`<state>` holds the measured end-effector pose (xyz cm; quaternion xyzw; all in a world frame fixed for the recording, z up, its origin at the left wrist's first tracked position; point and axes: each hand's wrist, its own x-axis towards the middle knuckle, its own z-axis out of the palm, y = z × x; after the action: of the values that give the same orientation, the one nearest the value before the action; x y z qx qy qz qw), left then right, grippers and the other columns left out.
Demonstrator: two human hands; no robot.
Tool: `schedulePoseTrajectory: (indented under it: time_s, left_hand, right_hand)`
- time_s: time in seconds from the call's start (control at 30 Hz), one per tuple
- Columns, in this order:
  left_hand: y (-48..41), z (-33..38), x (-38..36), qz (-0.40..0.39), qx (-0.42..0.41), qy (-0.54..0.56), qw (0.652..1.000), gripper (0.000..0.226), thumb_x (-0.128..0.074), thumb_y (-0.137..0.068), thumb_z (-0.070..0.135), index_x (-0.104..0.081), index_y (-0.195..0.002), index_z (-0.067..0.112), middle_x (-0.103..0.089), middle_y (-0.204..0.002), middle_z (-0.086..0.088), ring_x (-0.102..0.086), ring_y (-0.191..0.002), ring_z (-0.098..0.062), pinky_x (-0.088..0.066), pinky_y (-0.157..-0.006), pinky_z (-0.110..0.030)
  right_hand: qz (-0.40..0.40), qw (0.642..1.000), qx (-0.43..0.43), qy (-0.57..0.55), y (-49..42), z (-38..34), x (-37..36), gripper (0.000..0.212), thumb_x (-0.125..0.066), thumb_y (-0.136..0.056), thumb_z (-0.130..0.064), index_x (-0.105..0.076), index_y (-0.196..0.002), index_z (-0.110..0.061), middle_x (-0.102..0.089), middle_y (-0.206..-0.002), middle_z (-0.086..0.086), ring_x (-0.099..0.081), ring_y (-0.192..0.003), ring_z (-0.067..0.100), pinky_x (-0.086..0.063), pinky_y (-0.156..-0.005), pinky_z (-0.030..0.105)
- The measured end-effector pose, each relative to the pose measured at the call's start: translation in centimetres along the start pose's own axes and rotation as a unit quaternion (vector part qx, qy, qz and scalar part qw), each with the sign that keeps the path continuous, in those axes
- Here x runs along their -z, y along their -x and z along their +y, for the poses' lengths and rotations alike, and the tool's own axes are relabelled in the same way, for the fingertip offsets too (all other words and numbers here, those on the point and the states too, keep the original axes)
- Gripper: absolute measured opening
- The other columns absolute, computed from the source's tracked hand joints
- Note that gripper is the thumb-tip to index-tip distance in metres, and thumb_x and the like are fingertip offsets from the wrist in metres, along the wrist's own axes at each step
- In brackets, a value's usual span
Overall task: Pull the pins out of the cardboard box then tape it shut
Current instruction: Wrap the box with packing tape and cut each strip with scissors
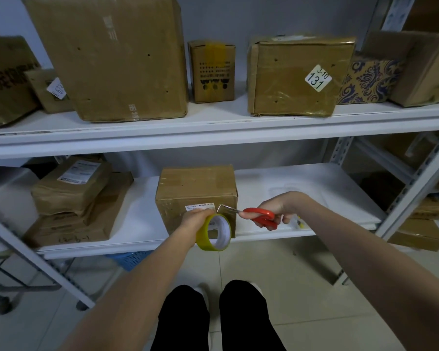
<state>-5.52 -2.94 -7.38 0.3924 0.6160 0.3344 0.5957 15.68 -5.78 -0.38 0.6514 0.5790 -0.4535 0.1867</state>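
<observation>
A brown cardboard box stands on the lower white shelf, with a white label on its front face. My left hand grips a roll of yellow tape in front of the box's lower front. My right hand holds red-handled scissors to the right. Their blades point left, toward a strip of tape stretched between the roll and the box. I cannot make out any pins on the box.
Stacked brown parcels sit on the left of the lower shelf. The upper shelf carries several boxes, one labelled 131. A metal upright stands at the right, a wheeled cart at the left, and a blue basket sits under the shelf.
</observation>
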Motion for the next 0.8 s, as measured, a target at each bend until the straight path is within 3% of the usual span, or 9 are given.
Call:
schedulePoseTrajectory:
  time_s: [0.07, 0.17, 0.3, 0.4, 0.5, 0.57, 0.67, 0.8]
  left_hand:
    - [0.0, -0.1, 0.0, -0.007, 0.004, -0.010, 1.000, 0.007, -0.070, -0.078, 0.018, -0.065, -0.081, 0.016, -0.067, -0.101, -0.010, -0.063, -0.095, -0.025, -0.049, -0.097, -0.038]
    - [-1.0, -0.4, 0.4, -0.030, 0.015, -0.003, 0.999, 0.031, -0.072, -0.060, 0.027, -0.068, -0.088, 0.015, -0.068, -0.108, -0.014, -0.065, -0.101, -0.028, -0.050, -0.098, -0.045]
    - [-0.3, 0.3, 0.7, -0.034, 0.026, 0.011, 0.999, 0.018, -0.067, -0.077, 0.015, -0.065, -0.094, 0.009, -0.067, -0.107, -0.017, -0.065, -0.099, -0.030, -0.054, -0.090, -0.044]
    - [-0.6, 0.7, 0.7, -0.029, 0.030, -0.001, 0.999, 0.029, -0.068, -0.077, 0.015, -0.064, -0.105, 0.007, -0.066, -0.111, -0.018, -0.065, -0.101, -0.029, -0.054, -0.088, -0.039]
    - [-0.7, 1.2, 0.6, 0.000, 0.028, -0.045, 0.999, 0.050, -0.071, -0.064, 0.026, -0.063, -0.110, 0.007, -0.064, -0.116, -0.015, -0.062, -0.107, -0.027, -0.049, -0.099, -0.039]
    - [0.1, 1.9, 0.4, 0.010, 0.025, -0.079, 0.996, 0.044, -0.073, -0.071, 0.024, -0.062, -0.110, 0.007, -0.063, -0.111, -0.010, -0.060, -0.104, -0.023, -0.047, -0.101, -0.036]
    - [-0.4, 1.8, 0.6, 0.048, -0.007, -0.141, 0.989, 0.031, -0.073, -0.079, 0.019, -0.063, -0.106, 0.010, -0.060, -0.100, -0.004, -0.058, -0.095, -0.020, -0.047, -0.087, -0.030]
    - [-0.1, 1.1, 1.6, 0.071, -0.055, -0.320, 0.943, 0.036, -0.071, -0.078, 0.027, -0.067, -0.111, 0.013, -0.066, -0.112, -0.003, -0.062, -0.103, -0.022, -0.045, -0.077, -0.025]
  right_hand:
    - [0.004, 1.000, 0.007, 0.004, -0.4, -0.8, -0.2, 0.069, -0.033, -0.073, -0.087, -0.044, -0.081, -0.020, -0.048, -0.067, -0.001, -0.034, -0.061, 0.015, -0.026, -0.061, 0.029]
    - [0.011, 1.000, 0.025, 0.001, -1.3, -1.7, -0.5, 0.069, -0.035, -0.073, -0.087, -0.044, -0.078, -0.019, -0.048, -0.066, 0.000, -0.033, -0.060, 0.015, -0.026, -0.061, 0.029]
    - [0.061, 0.996, 0.066, -0.013, -2.0, -1.2, -0.7, 0.068, -0.042, -0.072, -0.085, -0.049, -0.072, -0.018, -0.054, -0.064, 0.000, -0.037, -0.055, 0.013, -0.026, -0.055, 0.025]
    - [0.112, 0.990, 0.085, 0.003, -2.2, -0.6, -0.7, 0.064, -0.046, -0.076, -0.080, -0.053, -0.069, -0.016, -0.056, -0.058, -0.002, -0.043, -0.050, 0.011, -0.030, -0.053, 0.023]
    - [0.139, 0.984, 0.109, 0.014, -2.3, -0.2, -0.6, 0.064, -0.049, -0.077, -0.076, -0.058, -0.071, -0.012, -0.059, -0.065, 0.005, -0.048, -0.052, 0.012, -0.036, -0.056, 0.023]
    - [0.156, 0.979, 0.134, 0.010, -2.3, 0.0, -0.5, 0.069, -0.050, -0.071, -0.077, -0.061, -0.072, -0.009, -0.060, -0.068, 0.008, -0.050, -0.054, 0.012, -0.039, -0.059, 0.026]
    - [0.170, 0.973, 0.155, -0.002, -2.0, 0.1, -0.2, 0.074, -0.051, -0.061, -0.081, -0.061, -0.068, -0.008, -0.060, -0.063, 0.007, -0.051, -0.052, 0.012, -0.042, -0.062, 0.027]
    - [0.108, 0.987, 0.111, 0.039, -1.4, 0.0, -0.2, 0.069, -0.045, -0.077, -0.077, -0.056, -0.071, -0.010, -0.060, -0.062, 0.001, -0.055, -0.058, 0.011, -0.048, -0.067, 0.026]
